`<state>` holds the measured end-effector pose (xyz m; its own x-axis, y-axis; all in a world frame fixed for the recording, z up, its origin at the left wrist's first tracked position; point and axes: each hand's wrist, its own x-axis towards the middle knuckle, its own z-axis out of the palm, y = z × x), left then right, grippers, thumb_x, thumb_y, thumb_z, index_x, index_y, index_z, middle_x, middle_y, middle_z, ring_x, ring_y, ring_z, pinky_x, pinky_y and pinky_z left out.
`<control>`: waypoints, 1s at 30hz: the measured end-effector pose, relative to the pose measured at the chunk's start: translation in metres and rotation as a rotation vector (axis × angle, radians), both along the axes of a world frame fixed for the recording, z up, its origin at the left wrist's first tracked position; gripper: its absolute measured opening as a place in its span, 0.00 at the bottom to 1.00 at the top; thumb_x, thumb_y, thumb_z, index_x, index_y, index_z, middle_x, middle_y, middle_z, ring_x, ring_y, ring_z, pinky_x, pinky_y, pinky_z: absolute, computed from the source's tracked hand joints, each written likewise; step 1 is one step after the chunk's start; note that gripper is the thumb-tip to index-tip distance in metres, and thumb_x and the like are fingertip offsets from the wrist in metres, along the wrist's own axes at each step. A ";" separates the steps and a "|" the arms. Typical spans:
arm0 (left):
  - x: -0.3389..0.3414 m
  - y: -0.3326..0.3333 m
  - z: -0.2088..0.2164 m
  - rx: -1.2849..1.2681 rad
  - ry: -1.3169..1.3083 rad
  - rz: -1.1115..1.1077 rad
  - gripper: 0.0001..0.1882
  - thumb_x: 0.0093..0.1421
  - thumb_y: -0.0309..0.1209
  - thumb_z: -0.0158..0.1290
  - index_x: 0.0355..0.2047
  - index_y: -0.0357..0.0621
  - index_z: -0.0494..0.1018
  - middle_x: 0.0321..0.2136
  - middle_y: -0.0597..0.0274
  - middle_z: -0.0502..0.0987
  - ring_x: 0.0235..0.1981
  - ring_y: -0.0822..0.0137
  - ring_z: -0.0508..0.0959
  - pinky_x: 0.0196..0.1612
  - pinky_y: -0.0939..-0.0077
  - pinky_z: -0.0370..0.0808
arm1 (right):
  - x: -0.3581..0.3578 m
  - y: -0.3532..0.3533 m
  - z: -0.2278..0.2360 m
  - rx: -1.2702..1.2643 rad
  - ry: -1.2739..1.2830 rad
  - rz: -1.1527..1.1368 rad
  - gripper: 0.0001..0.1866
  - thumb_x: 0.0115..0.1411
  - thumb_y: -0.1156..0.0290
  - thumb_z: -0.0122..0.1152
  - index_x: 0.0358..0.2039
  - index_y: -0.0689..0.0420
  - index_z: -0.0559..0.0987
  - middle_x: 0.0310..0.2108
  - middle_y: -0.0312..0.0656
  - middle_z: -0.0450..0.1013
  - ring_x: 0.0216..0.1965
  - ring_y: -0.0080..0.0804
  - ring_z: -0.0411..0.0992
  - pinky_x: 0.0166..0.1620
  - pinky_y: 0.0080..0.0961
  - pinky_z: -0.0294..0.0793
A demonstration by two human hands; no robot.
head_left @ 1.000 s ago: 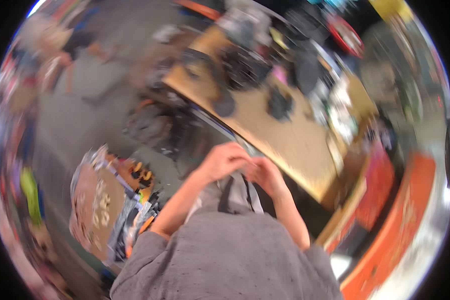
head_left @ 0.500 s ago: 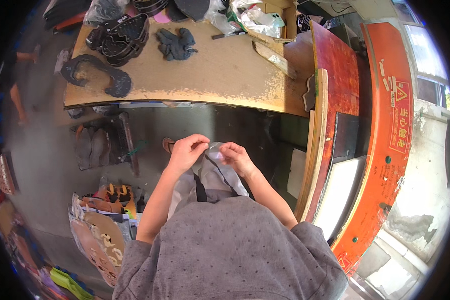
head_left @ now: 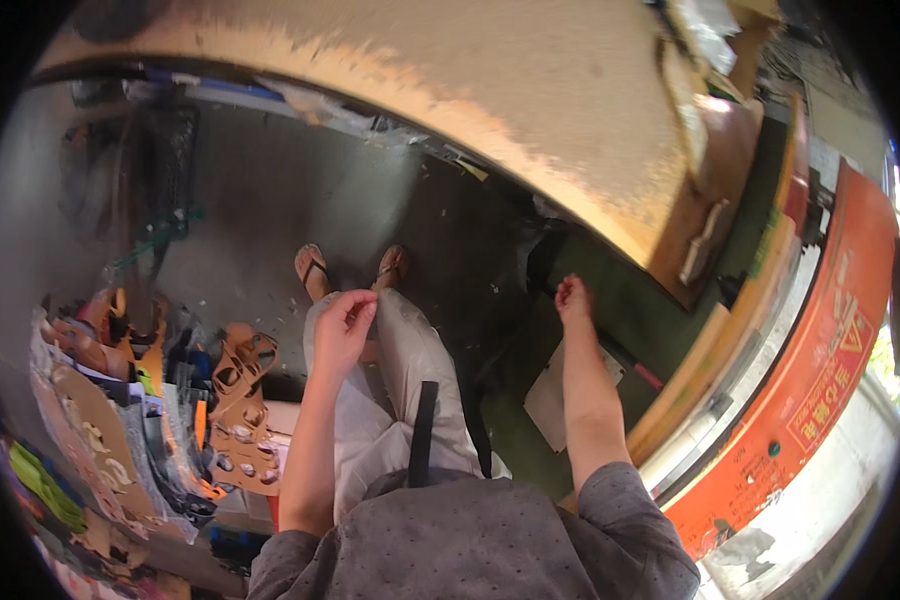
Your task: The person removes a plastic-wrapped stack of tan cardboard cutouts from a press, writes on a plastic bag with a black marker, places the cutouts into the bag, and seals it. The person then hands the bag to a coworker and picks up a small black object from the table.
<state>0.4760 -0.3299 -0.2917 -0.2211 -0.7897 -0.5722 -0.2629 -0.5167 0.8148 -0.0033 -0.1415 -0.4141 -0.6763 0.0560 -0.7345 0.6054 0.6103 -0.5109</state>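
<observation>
Half a second ago both my hands met at chest height over a small pale piece, pinching it together; now they are well apart and that piece is no longer visible. The view has also tipped down: the table [head_left: 490,110] that lay fully in sight now only crosses the top as a bare wooden edge, and my legs and the floor [head_left: 260,220] fill the middle.

My left hand [head_left: 345,325] is over my left thigh, touching the light trousers [head_left: 410,370]. Its grip is pressed together, thumb against the curled fingertips; whether anything small sits between them I cannot tell. Forearm bare, running up from the grey sleeve.

My right hand [head_left: 573,297] is stretched forward and to the right, arm nearly straight, fingers loosely spread, holding nothing. It hangs below the table edge, near the orange panel [head_left: 800,370].

My feet in sandals [head_left: 315,268] stand on the floor under the table. To my left, a stack of tan cut-out sandal uppers [head_left: 242,400] beside coloured sheets.
</observation>
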 end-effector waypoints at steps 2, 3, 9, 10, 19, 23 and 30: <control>0.015 0.008 -0.031 0.000 -0.091 -0.089 0.08 0.56 0.24 0.54 0.38 0.41 0.75 0.31 0.58 0.76 0.28 0.67 0.76 0.33 0.78 0.74 | -0.032 -0.020 -0.014 0.017 0.043 0.069 0.05 0.54 0.66 0.57 0.28 0.52 0.74 0.18 0.34 0.70 0.19 0.23 0.70 0.18 0.18 0.68; 0.023 0.011 -0.045 -0.005 -0.116 -0.091 0.08 0.56 0.24 0.54 0.37 0.42 0.75 0.32 0.58 0.76 0.28 0.66 0.77 0.33 0.77 0.74 | -0.044 -0.032 -0.019 0.022 0.067 0.102 0.05 0.54 0.67 0.57 0.28 0.53 0.74 0.18 0.34 0.70 0.19 0.23 0.69 0.18 0.18 0.68; 0.086 -0.010 -0.101 -0.085 -0.251 -0.028 0.08 0.57 0.21 0.52 0.37 0.40 0.74 0.31 0.57 0.75 0.29 0.66 0.77 0.35 0.77 0.75 | -0.087 -0.129 -0.026 -0.011 0.183 0.267 0.04 0.54 0.68 0.55 0.27 0.53 0.73 0.18 0.35 0.70 0.18 0.24 0.69 0.19 0.19 0.67; 0.094 -0.013 -0.105 -0.094 -0.273 -0.017 0.07 0.57 0.20 0.51 0.37 0.39 0.74 0.31 0.57 0.75 0.29 0.67 0.77 0.34 0.77 0.75 | -0.089 -0.145 -0.028 -0.013 0.199 0.292 0.04 0.54 0.68 0.55 0.27 0.53 0.73 0.18 0.36 0.70 0.18 0.24 0.68 0.19 0.20 0.67; 0.082 -0.008 -0.131 -0.158 -0.351 -0.187 0.07 0.54 0.21 0.53 0.35 0.41 0.74 0.31 0.56 0.75 0.31 0.60 0.77 0.35 0.73 0.74 | -0.098 -0.208 -0.074 -0.014 0.317 0.467 0.04 0.55 0.70 0.52 0.25 0.55 0.73 0.17 0.37 0.69 0.18 0.25 0.67 0.20 0.22 0.66; 0.061 0.001 -0.091 -0.113 -0.329 -0.262 0.07 0.54 0.23 0.53 0.34 0.43 0.75 0.32 0.56 0.77 0.34 0.56 0.77 0.37 0.69 0.74 | -0.076 -0.178 -0.074 0.091 0.530 0.652 0.05 0.55 0.71 0.51 0.24 0.55 0.73 0.17 0.38 0.69 0.17 0.26 0.67 0.20 0.23 0.66; 0.056 0.000 0.066 -0.243 -0.259 -0.140 0.07 0.55 0.29 0.53 0.35 0.47 0.76 0.33 0.59 0.77 0.36 0.57 0.77 0.38 0.67 0.74 | 0.077 -0.075 0.007 0.047 0.453 1.391 0.09 0.56 0.73 0.47 0.20 0.57 0.72 0.16 0.39 0.68 0.17 0.29 0.65 0.23 0.28 0.66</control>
<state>0.5325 -0.3299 -0.2252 -0.2092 -0.8818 -0.4228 -0.5308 -0.2607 0.8064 0.0736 -0.2165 -0.4074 -0.3711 -0.8038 -0.4650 -0.6773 0.5768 -0.4566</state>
